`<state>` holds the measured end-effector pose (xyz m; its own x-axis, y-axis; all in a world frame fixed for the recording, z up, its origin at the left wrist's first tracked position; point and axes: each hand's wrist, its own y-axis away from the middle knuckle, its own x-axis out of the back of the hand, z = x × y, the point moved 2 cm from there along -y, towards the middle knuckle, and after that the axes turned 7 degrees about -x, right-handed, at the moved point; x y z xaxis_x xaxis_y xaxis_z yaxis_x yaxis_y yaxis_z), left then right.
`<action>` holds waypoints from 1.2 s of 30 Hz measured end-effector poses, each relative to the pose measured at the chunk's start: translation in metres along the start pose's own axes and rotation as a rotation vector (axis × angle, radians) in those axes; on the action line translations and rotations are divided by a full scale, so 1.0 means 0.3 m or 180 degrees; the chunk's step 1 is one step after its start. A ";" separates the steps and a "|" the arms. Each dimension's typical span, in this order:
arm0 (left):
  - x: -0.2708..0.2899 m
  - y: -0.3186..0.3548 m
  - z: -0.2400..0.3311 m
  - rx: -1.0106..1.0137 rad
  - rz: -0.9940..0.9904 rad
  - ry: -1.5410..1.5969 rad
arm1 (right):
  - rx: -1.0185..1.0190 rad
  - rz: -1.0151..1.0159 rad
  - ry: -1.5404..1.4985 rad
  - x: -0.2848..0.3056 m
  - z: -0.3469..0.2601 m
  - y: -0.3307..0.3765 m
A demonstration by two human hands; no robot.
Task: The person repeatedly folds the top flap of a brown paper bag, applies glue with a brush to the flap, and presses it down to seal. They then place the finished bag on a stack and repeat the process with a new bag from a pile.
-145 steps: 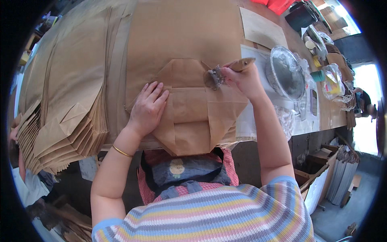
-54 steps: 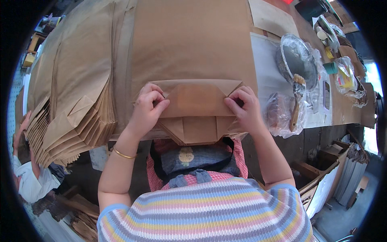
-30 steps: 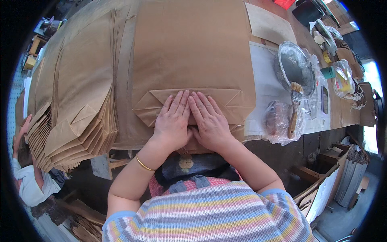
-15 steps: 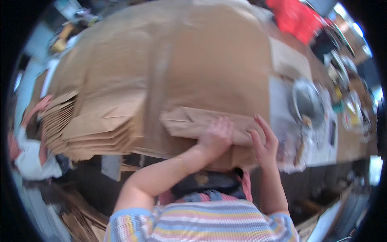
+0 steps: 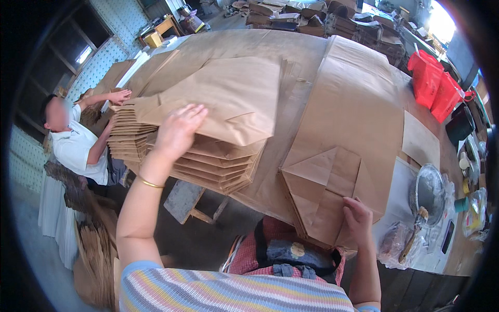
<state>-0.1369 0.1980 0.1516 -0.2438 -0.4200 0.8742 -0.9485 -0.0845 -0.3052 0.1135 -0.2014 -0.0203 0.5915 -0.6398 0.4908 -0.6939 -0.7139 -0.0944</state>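
Observation:
My left hand lies with fingers stretched out on a brown paper bag, its bottom folded flat, on top of the left stack. Below it, the folded ends of several more bags fan out in layers. My right hand is at the near end of another stack of flat paper bags, its slightly bent fingertips touching the top one. That top bag's bottom is spread into a pointed shape with creased flaps. Nothing is visibly gripped in either hand.
A co-worker in a white shirt reaches to the table's left end. At right are a metal basin, a brush, crumpled clear plastic and red bags. A small stool stands below the table's front edge.
My left hand has moved from the bag bottom in front of me to the left stack. My right hand stays by the front stack, whose top bag now has its bottom spread. The view has shifted.

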 end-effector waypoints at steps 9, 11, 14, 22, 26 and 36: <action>-0.116 0.236 0.014 0.0316 -0.0518 0.1214 | 0.0138 -0.0061 0.0401 -0.006 -0.016 0.005; -0.103 0.207 0.007 0.0237 -0.0669 0.1503 | 0.0053 -0.0127 0.0325 0.024 -0.043 0.017; -0.010 0.139 0.050 0.0534 -0.1638 0.1354 | -0.0070 -0.0220 0.0291 0.126 -0.033 0.040; -0.171 -0.252 0.742 -0.0595 -0.0208 0.1828 | -0.0251 0.0364 0.1728 0.195 0.106 -0.117; -0.436 -0.409 0.789 0.0060 -0.0704 0.1844 | -0.0629 -0.0070 0.1850 0.200 0.159 -0.173; -0.480 -0.480 0.777 0.0423 -0.1430 0.3085 | -0.0946 -0.0515 0.1597 0.192 0.157 -0.241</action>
<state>0.0820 0.0600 -0.0185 0.0098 0.5642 0.8256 -0.9758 -0.1748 0.1310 0.2171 -0.2001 -0.0259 0.4833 -0.2658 0.8341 -0.7391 -0.6345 0.2261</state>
